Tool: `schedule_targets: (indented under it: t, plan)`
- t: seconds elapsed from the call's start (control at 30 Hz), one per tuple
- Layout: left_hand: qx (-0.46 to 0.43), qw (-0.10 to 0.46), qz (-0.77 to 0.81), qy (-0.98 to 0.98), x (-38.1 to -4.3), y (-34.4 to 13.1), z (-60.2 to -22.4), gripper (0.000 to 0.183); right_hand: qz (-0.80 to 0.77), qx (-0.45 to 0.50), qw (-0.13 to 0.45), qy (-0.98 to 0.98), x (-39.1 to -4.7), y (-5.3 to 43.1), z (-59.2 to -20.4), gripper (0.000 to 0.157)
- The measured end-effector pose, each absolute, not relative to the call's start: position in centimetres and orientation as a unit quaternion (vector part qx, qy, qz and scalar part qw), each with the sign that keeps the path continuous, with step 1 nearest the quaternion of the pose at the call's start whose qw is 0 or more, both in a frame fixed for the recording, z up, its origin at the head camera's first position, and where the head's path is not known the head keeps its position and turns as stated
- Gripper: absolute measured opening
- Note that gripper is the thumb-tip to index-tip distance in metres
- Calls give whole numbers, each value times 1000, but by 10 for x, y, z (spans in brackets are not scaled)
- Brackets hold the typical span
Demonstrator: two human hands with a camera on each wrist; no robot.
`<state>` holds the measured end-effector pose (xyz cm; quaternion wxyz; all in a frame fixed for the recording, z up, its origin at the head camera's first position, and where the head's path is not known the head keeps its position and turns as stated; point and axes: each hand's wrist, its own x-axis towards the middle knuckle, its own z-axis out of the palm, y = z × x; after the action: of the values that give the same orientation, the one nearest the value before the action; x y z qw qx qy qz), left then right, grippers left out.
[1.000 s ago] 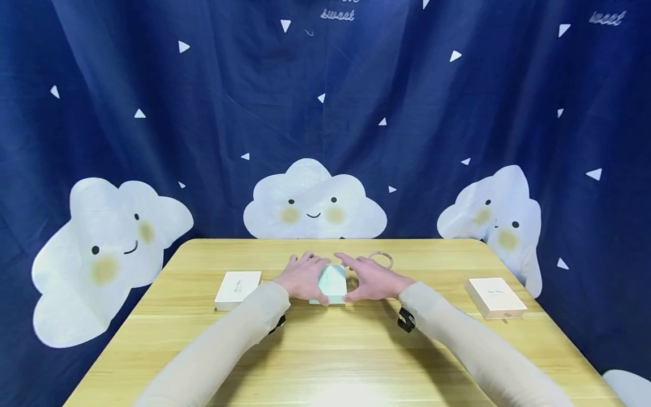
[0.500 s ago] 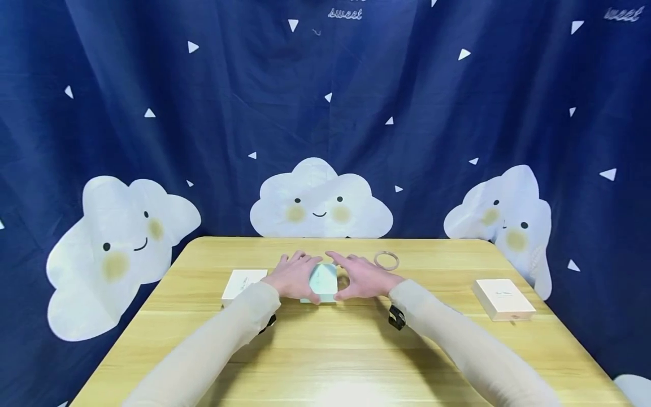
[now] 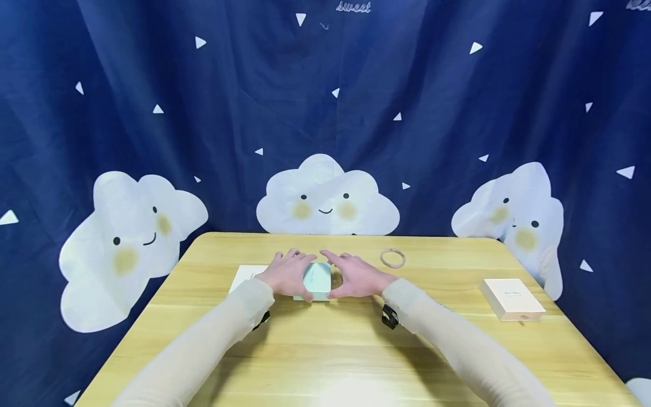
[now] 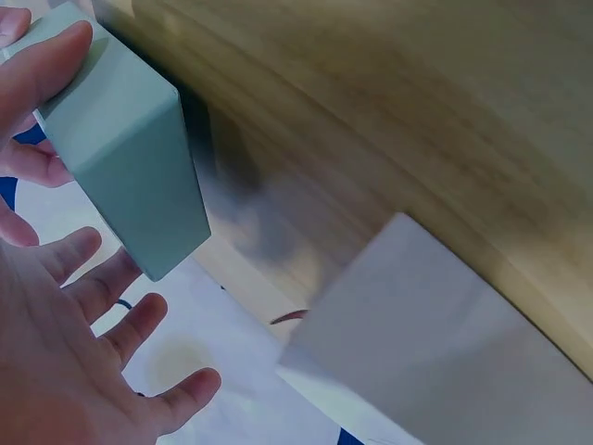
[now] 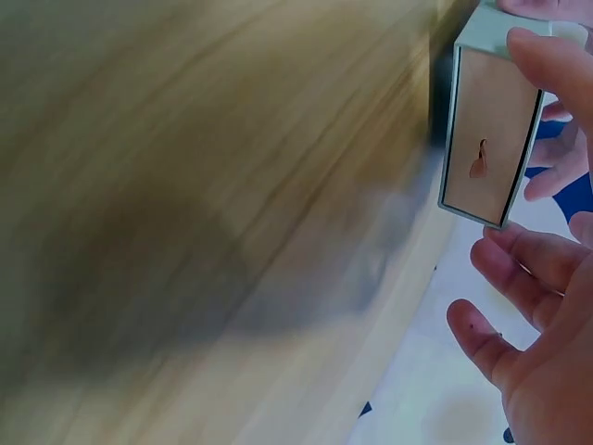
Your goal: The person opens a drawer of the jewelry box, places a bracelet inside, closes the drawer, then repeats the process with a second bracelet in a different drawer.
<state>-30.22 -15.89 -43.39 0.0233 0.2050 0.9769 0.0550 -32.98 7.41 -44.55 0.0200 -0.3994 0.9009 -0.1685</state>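
A mint-green drawer box (image 3: 317,278) stands between both hands near the middle of the table. My left hand (image 3: 289,274) grips its left side, thumb at the near edge and fingertips at the far edge. From the other side my right hand (image 3: 360,276) holds it the same way, its thumb over the near corner. The right wrist view shows the box's tan drawer front (image 5: 496,97) with a small brown pull tab (image 5: 478,167). The drawer is in. Just left of my left hand lies a white box (image 4: 445,324), partly covered by that hand in the head view.
On the right side of the wooden table (image 3: 325,350) lies another white box (image 3: 512,294) with small print on top. A thin ring (image 3: 394,267) lies behind my right hand. A blue curtain (image 3: 229,102) with printed clouds hangs behind the far edge.
Both hands have shifted left together with the mint-green box, closer to the left white box, more of which is now covered. The head view has turned slightly right-to-left across the scene.
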Motion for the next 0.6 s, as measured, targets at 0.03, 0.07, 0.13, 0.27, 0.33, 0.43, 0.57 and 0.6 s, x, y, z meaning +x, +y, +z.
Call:
schedule_targets:
  t: [0.03,0.07,0.13,0.27,0.33,0.43,0.57,0.6]
  plan:
    - [205,24,56,977,-301,-160,-433,111,-168,-401,19,900,-330,73,-447,112]
    - [204,25,55,977,-301,-161,-434,111,-168,-402,19,900,-330,71,-447,112]
    - [201,26,54,978,-300,-164,-433,111,-169,-405,20,898,-330,68,-448,111]
    - [197,29,49,979,-298,-170,-433,111,-166,-403,21,900,-330,62,-448,113]
    - [196,32,49,979,-297,-173,-431,111,-163,-401,19,901,-330,59,-450,113]
    - [194,33,54,979,-296,-177,-430,112,-155,-400,14,903,-330,53,-453,113]
    - [192,38,58,979,-294,-182,-430,111,-149,-402,12,903,-329,46,-454,114]
    - [192,40,60,979,-294,-184,-431,111,-147,-403,13,903,-329,44,-454,114]
